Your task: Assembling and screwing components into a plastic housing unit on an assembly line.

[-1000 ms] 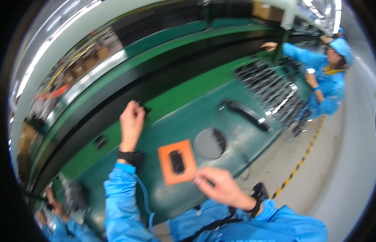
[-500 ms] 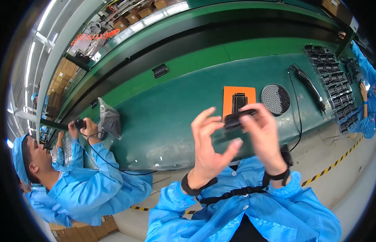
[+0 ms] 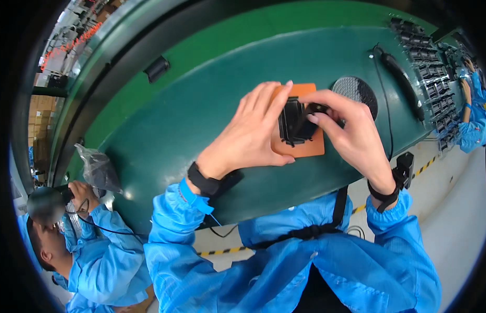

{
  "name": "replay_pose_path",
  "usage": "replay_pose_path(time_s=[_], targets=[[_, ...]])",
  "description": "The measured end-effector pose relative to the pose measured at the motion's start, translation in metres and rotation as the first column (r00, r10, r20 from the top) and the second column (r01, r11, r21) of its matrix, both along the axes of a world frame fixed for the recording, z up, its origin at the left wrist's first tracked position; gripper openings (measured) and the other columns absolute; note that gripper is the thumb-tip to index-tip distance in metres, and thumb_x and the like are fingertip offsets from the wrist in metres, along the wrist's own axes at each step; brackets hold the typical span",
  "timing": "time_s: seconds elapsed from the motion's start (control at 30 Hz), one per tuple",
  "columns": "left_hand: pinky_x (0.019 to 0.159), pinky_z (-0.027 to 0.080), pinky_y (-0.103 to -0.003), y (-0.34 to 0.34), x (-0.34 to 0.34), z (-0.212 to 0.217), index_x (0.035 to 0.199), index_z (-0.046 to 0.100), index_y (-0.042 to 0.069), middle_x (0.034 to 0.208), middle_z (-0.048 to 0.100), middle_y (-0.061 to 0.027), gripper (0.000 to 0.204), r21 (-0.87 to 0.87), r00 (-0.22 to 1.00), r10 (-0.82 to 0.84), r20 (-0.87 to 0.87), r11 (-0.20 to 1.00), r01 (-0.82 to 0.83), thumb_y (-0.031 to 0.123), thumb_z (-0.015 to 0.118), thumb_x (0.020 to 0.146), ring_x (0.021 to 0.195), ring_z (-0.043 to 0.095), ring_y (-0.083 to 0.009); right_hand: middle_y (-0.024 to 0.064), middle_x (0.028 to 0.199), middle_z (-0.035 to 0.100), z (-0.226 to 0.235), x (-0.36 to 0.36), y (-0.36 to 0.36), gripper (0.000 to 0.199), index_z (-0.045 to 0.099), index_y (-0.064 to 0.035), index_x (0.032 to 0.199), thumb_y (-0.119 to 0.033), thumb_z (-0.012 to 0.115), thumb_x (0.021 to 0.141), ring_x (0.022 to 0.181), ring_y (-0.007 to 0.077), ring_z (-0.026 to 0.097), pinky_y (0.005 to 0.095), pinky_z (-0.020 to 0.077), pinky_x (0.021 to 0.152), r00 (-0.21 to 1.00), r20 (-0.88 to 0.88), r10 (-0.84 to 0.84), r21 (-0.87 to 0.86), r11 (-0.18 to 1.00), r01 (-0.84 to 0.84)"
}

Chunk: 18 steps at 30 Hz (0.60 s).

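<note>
An orange block (image 3: 314, 146) lies on the green work surface, with a black rectangular fixture (image 3: 290, 124) on its top. My left hand (image 3: 249, 130) rests along the block's left side, fingers stretched and thumb apart, next to the fixture. Between the thumb and fingers of my right hand (image 3: 348, 122) is a black plastic part (image 3: 307, 124), tilted over the fixture's right side. My fingers hide some of it, and I cannot tell whether it is seated. A round dish (image 3: 360, 89) with small black pieces, likely screws, stands just beyond my right hand.
A corded black electric screwdriver (image 3: 402, 83) lies to the right. Beyond it are clear trays (image 3: 428, 68) of black parts. One black part (image 3: 157, 69) lies at the far left, and a plastic bag (image 3: 99, 169) stands near a co-worker (image 3: 104, 250) in blue.
Both hands have moved from in front of the orange block onto it, bringing the black part to the fixture. My left hand now lies beside the fixture. The view has shifted.
</note>
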<state>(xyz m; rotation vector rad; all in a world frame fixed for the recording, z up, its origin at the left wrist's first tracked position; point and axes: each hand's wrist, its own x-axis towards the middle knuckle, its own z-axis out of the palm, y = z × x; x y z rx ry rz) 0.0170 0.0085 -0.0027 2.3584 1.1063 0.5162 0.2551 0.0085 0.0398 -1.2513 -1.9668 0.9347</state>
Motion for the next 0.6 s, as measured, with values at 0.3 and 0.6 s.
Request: replay_pose_path(time_s=[0.3, 0.6], targets=[[0.12, 0.034, -0.058, -0.018, -0.005, 0.0, 0.166, 0.022, 0.0, 0.163, 0.033, -0.026, 0.138, -0.038, 0.999, 0.035, 0.013, 0.999, -0.034, 0.035, 0.1, 0.057, 0.149, 0.034, -0.0504, 0.0224, 0.101, 0.073, -0.011, -0.017, 0.016, 0.026, 0.062, 0.0008, 0.113, 0.004, 0.068, 0.088, 0.095, 0.0438, 0.071, 0.0454, 0.0574, 0.08, 0.984, 0.06, 0.166, -0.217, 0.965, -0.149], [0.085, 0.042, -0.036, -0.066, 0.006, 0.01, 0.127, 0.074, 0.013, 0.143, 0.064, 0.0027, 0.056, 0.411, 0.947, 0.136, -0.29, 0.912, -0.005, 0.043, 0.083, 0.08, 0.102, 0.053, -0.0206, 0.0103, 0.102, 0.059, -0.04, -0.023, 0.012, 0.031, 0.07, -0.0023, 0.114, 0.008, 0.073, 0.084, 0.078, 0.0237, 0.062, 0.0357, 0.053, 0.071, 0.992, 0.046, 0.115, -0.011, 0.993, -0.114]])
